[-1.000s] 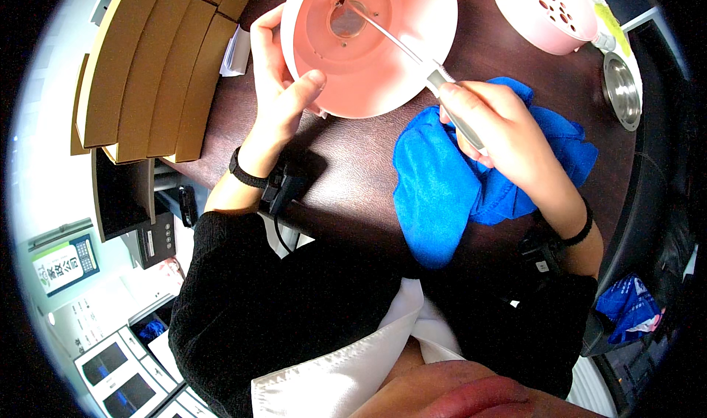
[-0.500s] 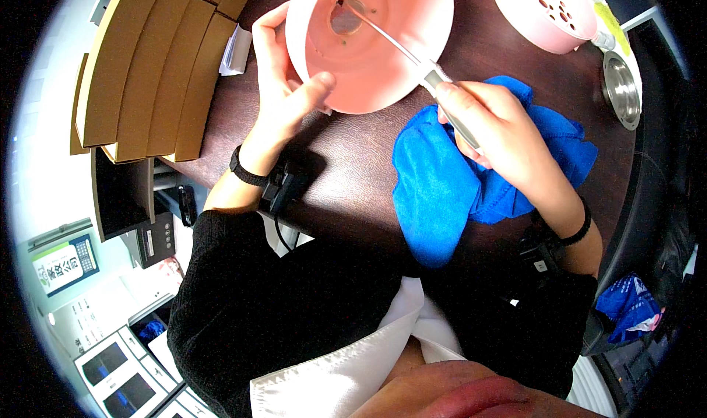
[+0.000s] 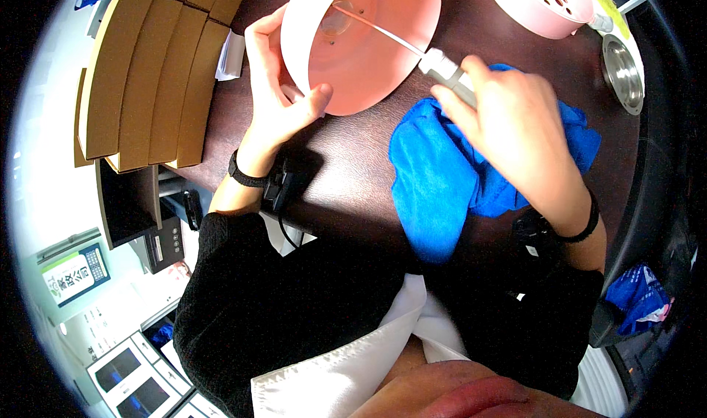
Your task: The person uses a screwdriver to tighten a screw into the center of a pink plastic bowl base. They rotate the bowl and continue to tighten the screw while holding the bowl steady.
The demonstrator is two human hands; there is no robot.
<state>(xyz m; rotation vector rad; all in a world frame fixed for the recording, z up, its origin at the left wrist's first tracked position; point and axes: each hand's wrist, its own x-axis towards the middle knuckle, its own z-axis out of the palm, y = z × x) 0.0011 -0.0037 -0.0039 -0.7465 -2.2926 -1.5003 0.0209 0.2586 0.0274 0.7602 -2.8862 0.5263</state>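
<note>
Head cam: left hand (image 3: 278, 107) holds the bowl (image 3: 361, 79), fingertips lost behind it. Bowl's tilted over the counter (image 3: 353, 149), top cropped off. Right hand (image 3: 519, 116) has its fingers round the screwdriver (image 3: 442, 66), grip mostly covered, tip kinda hard to make out inside the bowl.

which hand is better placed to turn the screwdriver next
Probably the right hand: it grips the screwdriver, which reaches into the pink bowl, while the left hand is busy holding that bowl.
</note>
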